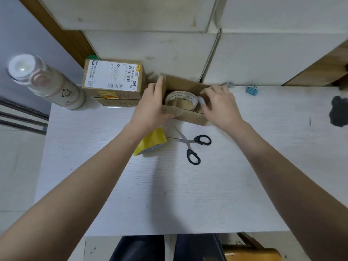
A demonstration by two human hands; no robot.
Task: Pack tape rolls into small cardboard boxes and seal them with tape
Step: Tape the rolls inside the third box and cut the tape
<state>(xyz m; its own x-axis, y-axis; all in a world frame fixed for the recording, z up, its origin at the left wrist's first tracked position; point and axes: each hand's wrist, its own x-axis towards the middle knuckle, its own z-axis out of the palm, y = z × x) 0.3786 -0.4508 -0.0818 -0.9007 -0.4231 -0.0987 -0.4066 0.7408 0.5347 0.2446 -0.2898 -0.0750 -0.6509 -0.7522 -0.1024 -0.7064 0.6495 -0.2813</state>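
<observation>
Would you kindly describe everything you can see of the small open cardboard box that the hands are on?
The small cardboard box is plain brown, its top open with flaps up. It sits on the white table, right of a stack of labelled parcels. A tape roll printed "MADE IN CHINA" lies inside. The left hand holds its left side; the right hand rests on its right edge.

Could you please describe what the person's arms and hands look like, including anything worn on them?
Both forearms are bare up to the frame edge: no sleeves in view. The left hand and right hand wear no gloves, and no rings, watch or bracelets are visible. Fingernails look short and unpainted.
</observation>
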